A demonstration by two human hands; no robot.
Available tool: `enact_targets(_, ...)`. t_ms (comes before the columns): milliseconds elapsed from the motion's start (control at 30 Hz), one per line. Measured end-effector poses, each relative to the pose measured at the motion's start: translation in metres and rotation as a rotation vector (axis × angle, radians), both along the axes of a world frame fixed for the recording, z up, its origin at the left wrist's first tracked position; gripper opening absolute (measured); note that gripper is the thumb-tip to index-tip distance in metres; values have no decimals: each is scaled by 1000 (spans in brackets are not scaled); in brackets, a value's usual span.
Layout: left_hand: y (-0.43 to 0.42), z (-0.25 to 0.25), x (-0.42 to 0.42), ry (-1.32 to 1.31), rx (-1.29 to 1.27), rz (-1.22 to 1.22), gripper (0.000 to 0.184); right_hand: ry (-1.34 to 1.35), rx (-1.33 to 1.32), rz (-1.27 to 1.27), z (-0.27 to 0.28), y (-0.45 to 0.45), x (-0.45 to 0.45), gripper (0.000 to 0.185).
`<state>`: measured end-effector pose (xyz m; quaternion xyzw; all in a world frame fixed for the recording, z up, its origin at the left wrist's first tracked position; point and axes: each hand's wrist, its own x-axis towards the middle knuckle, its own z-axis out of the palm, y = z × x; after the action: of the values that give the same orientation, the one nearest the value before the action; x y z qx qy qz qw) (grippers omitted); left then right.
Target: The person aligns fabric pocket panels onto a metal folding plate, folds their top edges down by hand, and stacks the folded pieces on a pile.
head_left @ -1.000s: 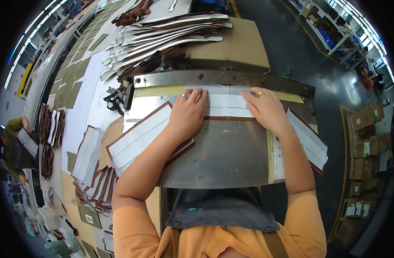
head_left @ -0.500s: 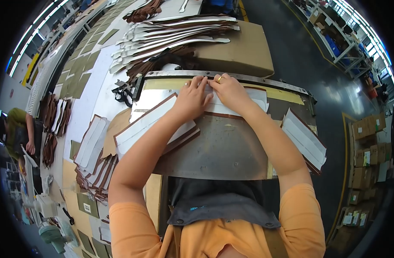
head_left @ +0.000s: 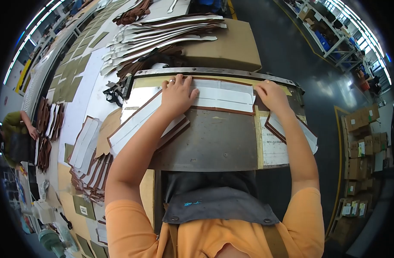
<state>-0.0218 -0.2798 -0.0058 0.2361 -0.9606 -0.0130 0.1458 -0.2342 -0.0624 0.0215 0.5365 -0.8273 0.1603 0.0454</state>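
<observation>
A white panel with brown edges (head_left: pixel 225 95) lies across the back of the metal plate (head_left: pixel 201 142), below a metal bar (head_left: pixel 214 71). My left hand (head_left: pixel 177 94) rests on the panel's left part with its fingers apart. At the panel's right end is my right hand (head_left: pixel 272 96), its fingers curled together near the panel's upper corner; what they hold, if anything, is too small to tell. More brown-edged white pieces (head_left: pixel 139 122) lie under my left forearm. Another stack (head_left: pixel 305 134) sits beneath my right forearm, beside a paper sheet (head_left: pixel 274 148) on the plate.
Long brown and white strips (head_left: pixel 162 38) are piled by a cardboard box (head_left: pixel 231 45) behind the plate. Fanned pieces (head_left: pixel 87 146) lie on the table at left. A co-worker (head_left: pixel 16 133) stands at far left. Shelving and boxes (head_left: pixel 362 122) line the right side.
My hands have parted from close together at the panel's middle. The right hand moved right to the panel's end, and the left hand moved slightly left. More of the panel shows between them.
</observation>
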Motion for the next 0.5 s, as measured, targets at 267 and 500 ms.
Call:
enact_targets(267, -21, -3, -6, 299, 284, 48, 41, -432, -419, -192, 16, 22, 43, 27)
enact_targets(500, 25, -11, -9, 108, 57, 54, 42, -436, -710, -384, 38, 247, -4, 30)
